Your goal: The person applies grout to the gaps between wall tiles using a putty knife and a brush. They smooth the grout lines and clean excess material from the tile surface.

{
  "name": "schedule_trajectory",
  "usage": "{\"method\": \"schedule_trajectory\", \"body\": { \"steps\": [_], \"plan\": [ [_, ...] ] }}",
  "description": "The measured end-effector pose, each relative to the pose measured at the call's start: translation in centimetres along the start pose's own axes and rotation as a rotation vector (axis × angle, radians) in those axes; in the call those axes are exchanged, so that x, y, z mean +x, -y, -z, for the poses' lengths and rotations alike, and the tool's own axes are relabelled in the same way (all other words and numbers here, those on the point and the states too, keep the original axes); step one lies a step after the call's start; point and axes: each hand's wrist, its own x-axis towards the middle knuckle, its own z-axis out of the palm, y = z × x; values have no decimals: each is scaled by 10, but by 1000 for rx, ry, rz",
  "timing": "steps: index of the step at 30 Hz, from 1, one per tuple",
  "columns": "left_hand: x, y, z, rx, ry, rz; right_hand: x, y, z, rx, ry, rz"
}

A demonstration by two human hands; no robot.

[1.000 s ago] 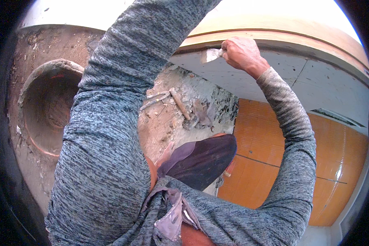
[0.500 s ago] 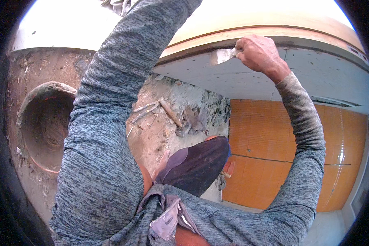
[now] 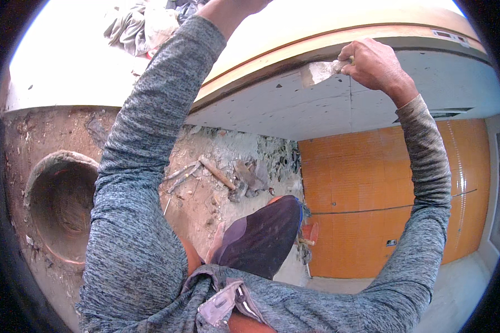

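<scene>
My right hand (image 3: 375, 66) is closed around the handle of a putty knife (image 3: 318, 73) with a wide, pale-smeared blade. The blade points left and lies against or close to the top of a pale grey panel (image 3: 261, 111), just below a long wooden strip (image 3: 250, 55). I cannot tell whether it touches. At the upper edge of the picture, my left hand (image 3: 236, 10) shows only in part, over the bright white surface. Its fingers are cut off from view.
A round, mud-coated tub (image 3: 65, 157) stands on the dirty ground at left. A wooden-handled tool (image 3: 216, 173), a pincer-like tool (image 3: 182, 176) and grey rags (image 3: 250, 177) lie among rubble. An orange tiled surface (image 3: 355, 172) is at right. Crumpled cloth (image 3: 130, 28) lies at upper left.
My right hand and the putty knife appear a little farther right. My left wrist and part of that hand have come into view. The whole view has shifted, showing more of the crumpled cloth.
</scene>
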Motion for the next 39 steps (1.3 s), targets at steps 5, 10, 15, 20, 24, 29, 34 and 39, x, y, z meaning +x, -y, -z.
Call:
{"method": "schedule_trajectory", "body": {
  "steps": [5,10,15,20,24,29,34,39],
  "plan": [
    [-1,-1,-6,-268,171,52,-14,-19,9,-63,92,-96],
    [11,4,-23,-289,100,45,-22,-32,31,-99,99,-186],
    [-6,-5,-11,-327,241,1,-37,-62,26,-117,-57,-157],
    [2,-2,-25,-272,146,130,-49,-77,38,-158,-106,-183],
    [-6,-3,-19,-274,146,74,-66,-80,57,-174,-133,-241],
    [5,7,-30,-265,89,154,-102,-107,54,-144,-390,-280],
    [-1,3,-20,-300,164,117,-118,-86,18,614,-376,-353],
    [4,6,-24,-236,45,159,-120,-9,-54,1207,-527,-633]
  ]
}}
